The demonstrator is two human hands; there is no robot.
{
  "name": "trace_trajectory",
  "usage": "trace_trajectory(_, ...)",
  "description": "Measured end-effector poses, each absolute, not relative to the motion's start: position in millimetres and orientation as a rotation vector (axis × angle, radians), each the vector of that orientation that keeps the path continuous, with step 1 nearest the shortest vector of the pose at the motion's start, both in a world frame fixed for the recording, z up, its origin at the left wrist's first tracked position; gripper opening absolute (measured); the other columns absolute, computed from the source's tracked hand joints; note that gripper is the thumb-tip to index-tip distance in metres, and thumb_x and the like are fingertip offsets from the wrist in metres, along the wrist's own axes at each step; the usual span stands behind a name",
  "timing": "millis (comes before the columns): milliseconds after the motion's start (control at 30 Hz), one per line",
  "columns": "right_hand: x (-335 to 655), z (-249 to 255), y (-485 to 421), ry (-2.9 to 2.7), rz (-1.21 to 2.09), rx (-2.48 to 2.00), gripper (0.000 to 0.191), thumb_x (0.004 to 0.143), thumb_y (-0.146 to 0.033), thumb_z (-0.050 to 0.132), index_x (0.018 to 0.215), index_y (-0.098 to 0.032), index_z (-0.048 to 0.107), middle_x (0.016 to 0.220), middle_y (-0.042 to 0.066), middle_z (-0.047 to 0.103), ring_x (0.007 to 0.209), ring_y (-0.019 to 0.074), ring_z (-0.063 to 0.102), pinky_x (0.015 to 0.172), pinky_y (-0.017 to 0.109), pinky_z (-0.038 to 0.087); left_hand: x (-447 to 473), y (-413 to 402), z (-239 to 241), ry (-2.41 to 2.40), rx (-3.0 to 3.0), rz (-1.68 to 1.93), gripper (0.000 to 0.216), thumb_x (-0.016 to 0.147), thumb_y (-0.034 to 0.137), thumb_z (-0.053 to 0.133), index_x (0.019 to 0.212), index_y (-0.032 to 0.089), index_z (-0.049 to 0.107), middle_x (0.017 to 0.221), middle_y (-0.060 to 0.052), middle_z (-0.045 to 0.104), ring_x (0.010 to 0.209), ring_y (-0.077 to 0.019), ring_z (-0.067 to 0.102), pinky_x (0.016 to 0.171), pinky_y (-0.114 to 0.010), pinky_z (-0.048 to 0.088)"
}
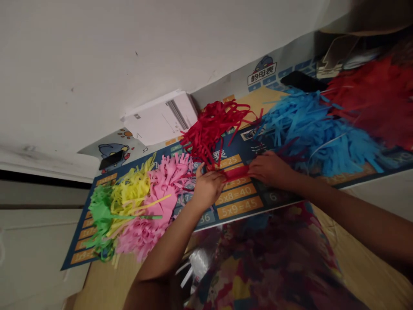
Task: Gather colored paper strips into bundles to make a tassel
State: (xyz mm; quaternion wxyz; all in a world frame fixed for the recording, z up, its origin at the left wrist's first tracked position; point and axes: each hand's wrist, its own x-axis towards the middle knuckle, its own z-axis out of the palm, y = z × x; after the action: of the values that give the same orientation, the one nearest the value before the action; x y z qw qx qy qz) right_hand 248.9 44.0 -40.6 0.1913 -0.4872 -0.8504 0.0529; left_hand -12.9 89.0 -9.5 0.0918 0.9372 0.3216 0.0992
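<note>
Between my two hands a red fringed paper strip (237,173) is stretched low over the printed mat. My left hand (209,187) has its fingers closed on the strip's left end. At the other end, my right hand (270,168) pinches the strip, knuckles up. Just behind my left hand lies a loose heap of red paper fringe (215,122); whether it joins the strip I cannot tell. Pink fringed paper (161,193) lies left of my left hand, and blue fringed paper (303,122) lies beyond my right hand. My fingertips are partly hidden and blurred.
Yellow fringe (132,187) and green fringe (100,211) sit at the mat's left end. A white box (161,118) leans by the wall. A dark phone-like object (111,160), a black object (301,81) and more red fringe (377,101) are along the table.
</note>
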Motion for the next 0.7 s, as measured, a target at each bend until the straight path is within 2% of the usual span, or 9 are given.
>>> trace_trajectory(133, 263.7, -47.7, 54.6, -2.303, 0.304, -1.434, 0.02, 0.095, -0.032, 0.059, 0.087, -0.024, 0.076, 0.097, 0.002, 0.073, 0.092, 0.0204, 0.06, 0.078, 0.035, 0.027, -15.8, 92.5, -8.9, 1.085, 2.668, 0.321, 0.018, 0.095, 0.03, 0.058, 0.094, 0.024, 0.074, 0.102, -0.003, 0.076, 0.104, -0.0203, 0.065, 0.114, -0.05, 0.022)
trace_trajectory(300, 261.9, -44.1, 63.4, -2.224, 0.472, -1.569, 0.023, 0.093, -0.036, 0.059, 0.083, -0.024, 0.075, 0.092, 0.002, 0.071, 0.093, 0.0211, 0.06, 0.077, 0.034, 0.028, -11.6, 98.2, -7.5, 1.204, 2.545, 0.278, 0.026, 0.096, 0.032, 0.053, 0.082, 0.023, 0.074, 0.094, -0.002, 0.075, 0.099, -0.0191, 0.063, 0.105, -0.044, 0.032)
trace_trajectory(533, 251.3, -45.3, 68.0, -2.171, 0.36, -1.772, 0.023, 0.088, -0.035, 0.061, 0.07, -0.021, 0.068, 0.077, 0.002, 0.066, 0.082, 0.0208, 0.057, 0.072, 0.033, 0.029, 0.8, 100.2, -9.3, 1.319, 2.583, 0.235, 0.027, 0.092, 0.032, 0.055, 0.074, 0.02, 0.071, 0.086, -0.004, 0.073, 0.092, -0.0216, 0.062, 0.095, -0.044, 0.035)
trace_trajectory(700, 248.9, -46.6, 66.8, -2.166, 0.313, -1.812, 0.023, 0.085, -0.035, 0.062, 0.068, -0.021, 0.066, 0.078, 0.002, 0.066, 0.084, 0.0223, 0.057, 0.071, 0.034, 0.028, 3.1, 100.3, -11.9, 1.325, 2.632, 0.22, 0.029, 0.093, 0.033, 0.054, 0.072, 0.02, 0.07, 0.087, -0.005, 0.073, 0.09, -0.0226, 0.061, 0.094, -0.045, 0.035)
